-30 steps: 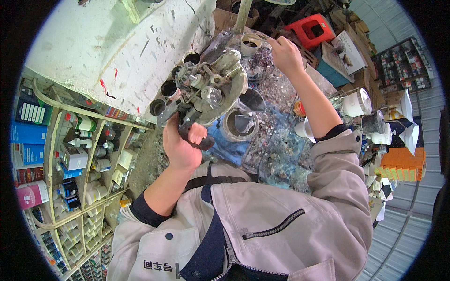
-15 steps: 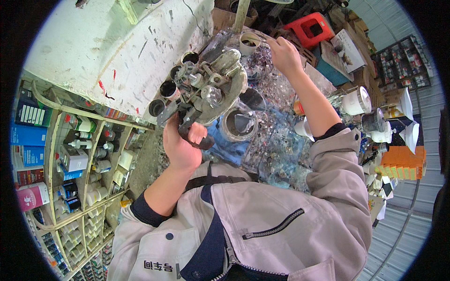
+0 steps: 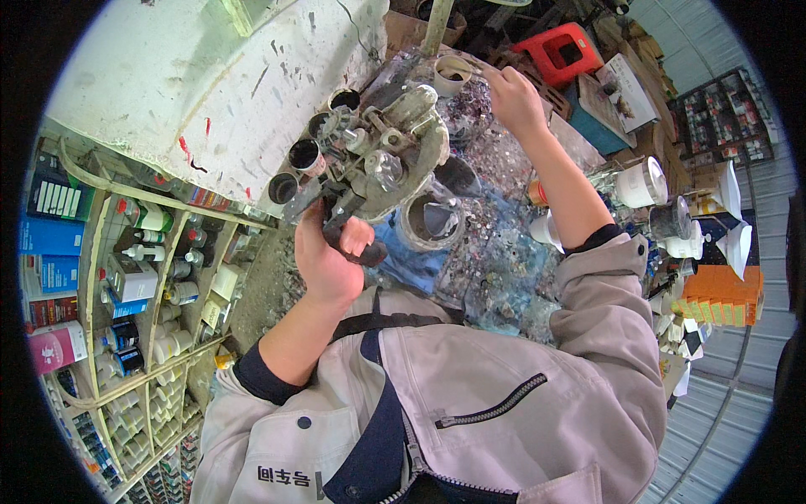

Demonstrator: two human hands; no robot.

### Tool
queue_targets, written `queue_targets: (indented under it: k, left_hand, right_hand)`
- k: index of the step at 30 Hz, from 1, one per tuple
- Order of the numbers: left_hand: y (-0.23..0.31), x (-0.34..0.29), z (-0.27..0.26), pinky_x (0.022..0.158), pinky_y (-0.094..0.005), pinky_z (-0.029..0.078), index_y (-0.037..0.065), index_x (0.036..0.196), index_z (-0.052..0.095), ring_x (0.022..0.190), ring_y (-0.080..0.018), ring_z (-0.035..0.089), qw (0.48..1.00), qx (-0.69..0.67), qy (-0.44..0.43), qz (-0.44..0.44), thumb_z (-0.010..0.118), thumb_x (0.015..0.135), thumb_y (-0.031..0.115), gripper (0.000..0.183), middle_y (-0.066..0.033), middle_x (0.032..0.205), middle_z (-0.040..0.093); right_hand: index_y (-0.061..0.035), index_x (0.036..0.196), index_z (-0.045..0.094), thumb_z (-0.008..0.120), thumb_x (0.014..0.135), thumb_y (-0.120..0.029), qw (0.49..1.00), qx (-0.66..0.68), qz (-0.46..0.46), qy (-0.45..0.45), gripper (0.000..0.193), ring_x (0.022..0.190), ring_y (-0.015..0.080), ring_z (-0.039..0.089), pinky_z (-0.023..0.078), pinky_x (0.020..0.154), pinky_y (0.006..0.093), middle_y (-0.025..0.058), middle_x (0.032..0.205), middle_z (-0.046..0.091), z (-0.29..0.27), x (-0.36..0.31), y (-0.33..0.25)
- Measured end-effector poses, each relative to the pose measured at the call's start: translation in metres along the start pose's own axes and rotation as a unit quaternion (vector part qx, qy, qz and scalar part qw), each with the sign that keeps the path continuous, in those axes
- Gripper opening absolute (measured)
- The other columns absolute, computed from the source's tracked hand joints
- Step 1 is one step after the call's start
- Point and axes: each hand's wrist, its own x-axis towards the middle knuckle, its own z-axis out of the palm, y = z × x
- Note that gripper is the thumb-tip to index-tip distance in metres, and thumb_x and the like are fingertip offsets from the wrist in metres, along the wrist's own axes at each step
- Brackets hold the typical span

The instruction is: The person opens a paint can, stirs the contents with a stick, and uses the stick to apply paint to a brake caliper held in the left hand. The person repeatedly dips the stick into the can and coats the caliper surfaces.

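Observation:
My left hand is closed round the dark handle of a clamp-like tool at the lower edge of a bulky grey casting. The casting's uneven face carries knobs, rings and a shiny round part. Farther away to the right, my right hand pinches a thin stick-like tool. Its visible end meets the rim of a pale cup with dark matter inside. Whether the stick is a brush cannot be made out.
Several dark-filled cups stand left of the casting. A crusted tub sits below it on the paint-spattered bench. White tubs stand to the right, near a red stool. Crowded shelves line the left.
The view has shifted slightly, so the bench things sit a little lower and to the right. Both hands keep their grips, and the right one stays beside the pale cup.

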Motion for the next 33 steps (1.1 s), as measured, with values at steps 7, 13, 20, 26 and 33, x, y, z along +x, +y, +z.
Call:
queue_targets:
  k: [7,13,20,26,33]
  left_hand:
    - [-0.003,0.001,-0.004,0.06,-0.0345,0.037,0.008,0.085,0.053,0.053,-0.0148,0.038,0.999,-0.049,-0.01,0.01,0.045,0.11,0.036,0.038,-0.0004,0.057,0.041]
    - [-0.002,0.0,-0.005,0.06,-0.0345,0.037,0.009,0.084,0.052,0.053,-0.0152,0.038,0.999,-0.047,-0.007,0.007,0.044,0.11,0.035,0.038,-0.0008,0.057,0.04]
    - [0.001,-0.002,0.001,0.064,-0.0354,0.037,0.012,0.071,0.048,0.053,-0.0155,0.037,1.0,-0.01,0.009,0.0,0.044,0.108,0.045,0.05,0.002,0.055,0.037]
    - [0.002,-0.003,0.003,0.065,-0.0356,0.036,0.014,0.066,0.048,0.052,-0.0153,0.036,1.0,-0.004,0.027,-0.006,0.045,0.107,0.05,0.055,0.0034,0.054,0.036]
    - [-0.002,-0.002,-0.004,0.06,-0.0349,0.037,0.008,0.085,0.053,0.054,-0.015,0.038,0.998,-0.063,-0.022,0.009,0.045,0.11,0.034,0.037,-0.0006,0.057,0.041]
  right_hand:
    - [-0.0121,0.113,0.074,0.065,0.088,-0.009,0.999,-0.001,-0.017,0.031,0.028,0.092,0.0335,0.07,0.059,0.082,0.0446,0.0108,0.098,0.066,0.001,-0.001,0.0]
    - [-0.013,0.114,0.074,0.064,0.087,-0.008,0.999,-0.005,-0.013,0.036,0.03,0.093,0.0323,0.069,0.059,0.083,0.0439,0.0097,0.096,0.065,0.0,0.0,-0.003]
    - [-0.0136,0.116,0.074,0.064,0.084,-0.007,1.0,-0.015,-0.013,0.02,0.034,0.093,0.0318,0.067,0.058,0.084,0.0438,0.0087,0.094,0.063,-0.004,0.002,-0.003]
    - [-0.0134,0.118,0.073,0.063,0.089,-0.008,0.998,-0.032,-0.04,0.02,0.031,0.092,0.0316,0.066,0.056,0.082,0.0445,0.009,0.091,0.061,-0.004,0.007,0.0]
    - [-0.0137,0.117,0.074,0.063,0.087,-0.009,0.999,-0.025,-0.035,-0.006,0.033,0.099,0.0307,0.066,0.056,0.09,0.0441,0.0084,0.097,0.063,-0.006,0.009,0.003]
